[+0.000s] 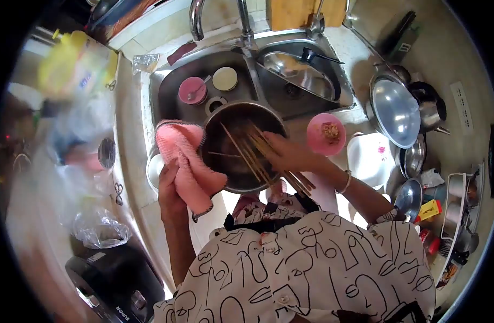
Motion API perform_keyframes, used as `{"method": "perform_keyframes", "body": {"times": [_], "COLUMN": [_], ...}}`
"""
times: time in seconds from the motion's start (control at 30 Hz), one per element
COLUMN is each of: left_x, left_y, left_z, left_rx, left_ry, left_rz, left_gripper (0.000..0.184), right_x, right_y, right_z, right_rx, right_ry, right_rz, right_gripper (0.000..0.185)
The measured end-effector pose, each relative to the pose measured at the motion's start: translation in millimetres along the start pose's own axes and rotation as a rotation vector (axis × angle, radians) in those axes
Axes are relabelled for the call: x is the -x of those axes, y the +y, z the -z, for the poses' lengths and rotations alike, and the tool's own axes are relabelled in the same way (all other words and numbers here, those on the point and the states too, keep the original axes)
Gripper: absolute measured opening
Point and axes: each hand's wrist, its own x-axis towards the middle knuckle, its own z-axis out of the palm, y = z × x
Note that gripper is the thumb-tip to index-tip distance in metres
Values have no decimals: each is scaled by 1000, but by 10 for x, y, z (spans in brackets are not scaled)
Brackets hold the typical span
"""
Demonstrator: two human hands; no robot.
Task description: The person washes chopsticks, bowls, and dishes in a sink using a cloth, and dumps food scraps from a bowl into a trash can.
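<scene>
At the pot, right hand is gripping a chopstick bundle, left hand is clutching a pink cloth; 2 bowls are sitting in the sink.

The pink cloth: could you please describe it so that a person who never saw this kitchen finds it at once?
Find the double sink, then the large pot at its near side. At the pot's left side in the picture, the left hand holds the pink cloth. Unlike the smooth pink bowl in the sink, it is fluffy, creased and dark-edged.
</scene>
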Motion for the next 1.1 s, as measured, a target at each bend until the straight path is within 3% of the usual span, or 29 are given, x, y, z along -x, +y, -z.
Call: {"method": "perform_keyframes", "body": {"times": [0.07,0.13,0.2,0.27,0.3,0.37,0.4,0.47,0.6,0.67,0.8,0.87,0.9,0.93,1.0,1.03,1.1], "left_x": [-47,-164,-247,-263,-262,-293,-306,-350,-394,-382,-327,-278,-262,-249,-224,-228,-255], "left_y": [-33,-82,-192,-267,-311,-393,-438,-532,-670,-630,-686,-814,-899,-971,-1070,-1075,-1102], "left_z": [-96,-132,-96,-279,-400,-518,-554,-586,-595,-632,-594,-353,-244,-200,-165,-194,-301], "left_rx": [5,86,95,83,182,180,177,176,112,39,48,33,14,17,-101,-97,135], "left_ry": [46,2,-43,-117,-147,-195,-243,-281,-216,-320,-157,-110,-69,-67,188,190,-15], "left_rz": [-14,170,202,257,280,268,262,268,221,274,244,249,258,256,299,297,396], "left_gripper": [30,26,27,30,33,34,34,33,28,26,21,20,20,20,21,21,25], "right_x": [-104,-96,-111,-183,-250,-395,-402,-386,-361,-451,-463,-437,-408,-394,-358,-376,-478], "right_y": [9,-134,-291,-410,-384,-258,-225,-167,-147,-97,-264,-359,-445,-493,-565,-499,-209], "right_z": [-57,-104,-105,-63,-65,-102,-111,-86,35,155,358,424,425,388,284,207,-23], "right_rx": [162,318,473,155,158,-535,-533,-854,-850,-192,-94,160,354,355,665,668,992], "right_ry": [46,112,182,168,167,56,52,-8,92,140,192,403,444,441,364,361,347], "right_rz": [126,112,99,106,109,60,63,-15,83,91,228,409,399,402,298,302,349], "right_gripper": [46,46,47,47,47,56,56,53,45,38,31,30,28,28,28,28,38]}}
